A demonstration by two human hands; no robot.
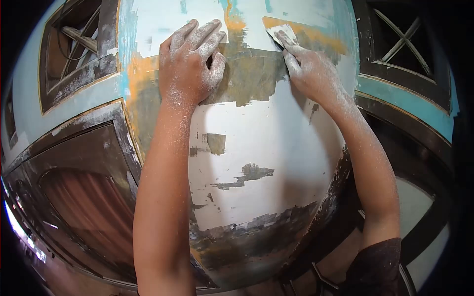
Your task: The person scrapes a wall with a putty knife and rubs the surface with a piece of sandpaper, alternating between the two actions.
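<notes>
Both hands are up at a wall (247, 172) patched in white, grey, orange and turquoise. White dust coats my left hand (195, 61), which rests against the wall's upper part with its fingers stretched upward and holds nothing. To the right, my right hand (306, 66) grips a scraper (282, 35) whose blade meets the wall beside an orange and grey strip. White paste shows on the scraper near my fingertips. Dust also covers my right hand and wrist.
At the left stands a dark wooden door (84, 187) with a brown curtain (91, 207) behind its pane. Above it is a framed opening with crossed bars (81, 39). Another crossed-bar opening (405, 42) is at the upper right, over dark framing.
</notes>
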